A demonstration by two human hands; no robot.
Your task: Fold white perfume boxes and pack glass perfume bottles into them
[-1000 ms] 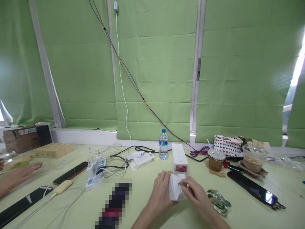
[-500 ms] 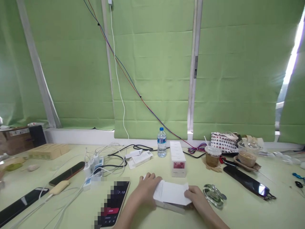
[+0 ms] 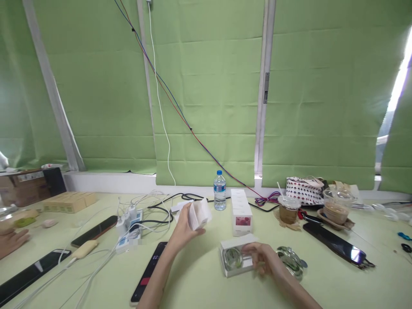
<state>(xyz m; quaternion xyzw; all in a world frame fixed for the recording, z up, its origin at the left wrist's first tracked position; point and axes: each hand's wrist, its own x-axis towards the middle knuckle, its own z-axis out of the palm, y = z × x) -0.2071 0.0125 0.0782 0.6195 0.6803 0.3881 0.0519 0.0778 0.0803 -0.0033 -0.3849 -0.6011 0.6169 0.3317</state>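
Note:
My left hand (image 3: 185,227) is raised over the table, its fingers closed around a folded white paper piece (image 3: 200,213) that looks like a packing insert or sleeve. An open white box (image 3: 225,271) lies on the table with a clear, greenish round glass object (image 3: 233,259) inside. My right hand (image 3: 262,256) grips the box at its right side, fingers curled over the edge. Just right of that hand sit more clear greenish glass pieces (image 3: 289,259), partly hidden by my wrist.
Behind the box stand a row of white boxes (image 3: 242,214) and a water bottle (image 3: 219,193). A phone (image 3: 149,268) lies by my left forearm, near cables and a power strip (image 3: 130,229). Drink cups (image 3: 289,210) stand right. Another person's hand (image 3: 13,241) rests far left.
My left hand has lifted up and away from the box with the white paper piece. The box now shows the glass object inside. Another person's hand has appeared at the left.

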